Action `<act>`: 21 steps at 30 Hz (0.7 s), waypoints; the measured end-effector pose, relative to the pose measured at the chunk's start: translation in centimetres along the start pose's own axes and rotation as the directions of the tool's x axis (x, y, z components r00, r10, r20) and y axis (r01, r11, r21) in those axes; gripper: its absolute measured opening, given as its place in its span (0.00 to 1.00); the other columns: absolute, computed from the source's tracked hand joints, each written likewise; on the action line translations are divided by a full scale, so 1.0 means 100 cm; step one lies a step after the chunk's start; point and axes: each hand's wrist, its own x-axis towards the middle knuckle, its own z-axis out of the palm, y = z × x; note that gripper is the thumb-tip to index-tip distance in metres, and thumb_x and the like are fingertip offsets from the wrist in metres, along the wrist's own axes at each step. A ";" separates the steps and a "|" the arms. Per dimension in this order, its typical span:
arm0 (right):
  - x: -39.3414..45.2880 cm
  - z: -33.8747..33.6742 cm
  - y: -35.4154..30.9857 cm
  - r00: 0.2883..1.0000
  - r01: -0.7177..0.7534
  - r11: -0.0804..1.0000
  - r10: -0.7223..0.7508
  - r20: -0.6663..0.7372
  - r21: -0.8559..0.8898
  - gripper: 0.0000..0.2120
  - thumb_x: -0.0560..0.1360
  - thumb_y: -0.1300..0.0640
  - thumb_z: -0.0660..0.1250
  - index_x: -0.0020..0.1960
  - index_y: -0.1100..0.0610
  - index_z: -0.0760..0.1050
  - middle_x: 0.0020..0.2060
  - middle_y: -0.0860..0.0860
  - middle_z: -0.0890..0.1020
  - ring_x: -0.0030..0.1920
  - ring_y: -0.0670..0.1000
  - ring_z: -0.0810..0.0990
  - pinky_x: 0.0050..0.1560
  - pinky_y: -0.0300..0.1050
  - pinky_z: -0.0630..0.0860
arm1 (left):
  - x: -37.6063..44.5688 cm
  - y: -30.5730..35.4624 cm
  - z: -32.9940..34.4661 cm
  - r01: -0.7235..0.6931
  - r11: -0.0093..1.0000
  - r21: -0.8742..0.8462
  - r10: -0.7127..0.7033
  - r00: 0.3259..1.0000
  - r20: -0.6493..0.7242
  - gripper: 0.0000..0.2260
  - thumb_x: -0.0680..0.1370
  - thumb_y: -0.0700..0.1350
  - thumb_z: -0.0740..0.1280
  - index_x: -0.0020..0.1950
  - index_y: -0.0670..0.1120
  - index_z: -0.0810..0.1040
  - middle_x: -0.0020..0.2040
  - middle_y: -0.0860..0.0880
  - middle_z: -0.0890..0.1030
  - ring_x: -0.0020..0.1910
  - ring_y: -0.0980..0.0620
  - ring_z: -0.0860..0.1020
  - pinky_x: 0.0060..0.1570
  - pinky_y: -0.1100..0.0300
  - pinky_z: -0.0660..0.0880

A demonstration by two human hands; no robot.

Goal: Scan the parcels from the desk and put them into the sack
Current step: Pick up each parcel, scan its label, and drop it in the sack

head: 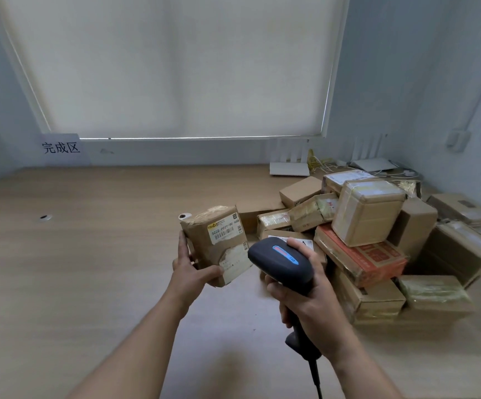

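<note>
Parcel (left hand) facing scanner

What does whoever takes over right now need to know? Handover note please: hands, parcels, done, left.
Left hand: holds a brown parcel above the desk, label side toward the scanner.
Right hand: grips the black scanner, head aimed at that parcel's labels.
Pile of unscanned parcels: stacked on the desk at right.
Sack: not in view.
Done: one parcel picked up and presented; whether the scan has registered cannot be told.
Left: confirm the scan, put the parcel in the sack, then work through the pile.
</note>
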 end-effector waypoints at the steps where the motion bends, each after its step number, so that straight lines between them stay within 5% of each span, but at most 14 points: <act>1: 0.000 0.000 -0.001 1.000 -0.003 1.000 0.003 0.008 0.004 0.32 0.66 0.61 0.74 0.62 0.33 0.71 0.55 0.62 0.78 0.25 0.55 0.72 0.25 0.44 0.71 | -0.001 0.001 0.000 0.004 1.000 0.004 -0.004 1.000 -0.001 0.54 0.64 0.37 0.75 0.76 0.67 0.45 0.66 0.42 0.67 0.62 0.43 0.73 0.55 0.48 0.76; 8: -0.004 -0.007 0.002 0.998 -0.037 0.999 0.037 0.046 0.002 0.35 0.72 0.70 0.73 0.64 0.34 0.71 0.55 0.57 0.78 0.26 0.55 0.73 0.25 0.46 0.72 | 0.002 0.000 0.000 0.020 1.000 0.022 -0.020 1.000 0.008 0.54 0.62 0.38 0.75 0.75 0.67 0.46 0.66 0.42 0.67 0.62 0.42 0.73 0.59 0.43 0.75; 21: -0.005 -0.014 0.002 1.000 -0.004 1.000 0.004 0.018 0.004 0.34 0.69 0.65 0.75 0.64 0.34 0.71 0.55 0.55 0.78 0.26 0.54 0.73 0.25 0.45 0.72 | 0.012 -0.003 -0.007 0.040 0.998 0.054 -0.040 0.999 0.005 0.53 0.67 0.34 0.75 0.76 0.65 0.46 0.67 0.40 0.67 0.62 0.41 0.72 0.61 0.40 0.73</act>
